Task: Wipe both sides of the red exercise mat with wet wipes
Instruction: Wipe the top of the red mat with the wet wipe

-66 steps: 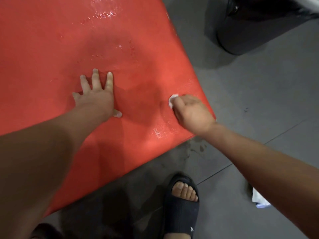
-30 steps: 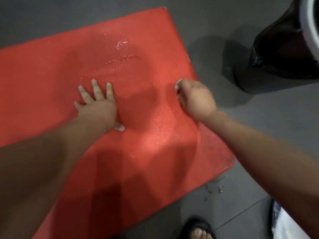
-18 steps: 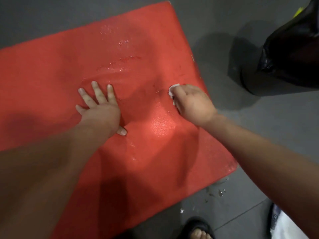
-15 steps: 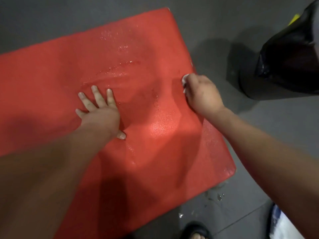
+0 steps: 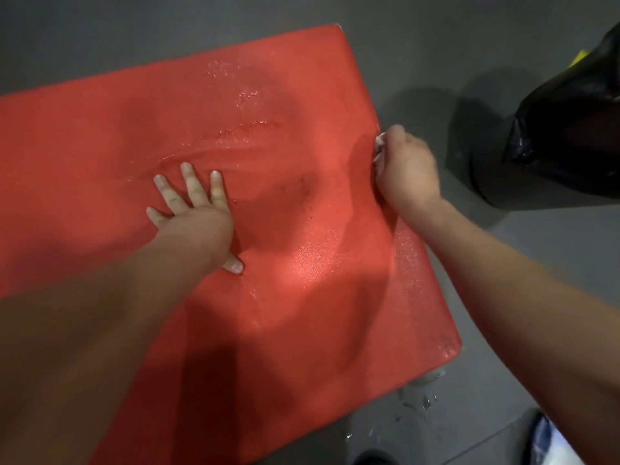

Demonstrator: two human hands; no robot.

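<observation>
Nearby, black bag flanks right fingers gripping wipe; left fingers splayed on mat

**Red mat on grey floor**

The mat is bright red, finely pebbled, with glossy wet streaks. The floor is plain dark grey. The wipe is white. The bag is shiny black with a yellow scrap. A blurred packet looks white and blue.
</observation>
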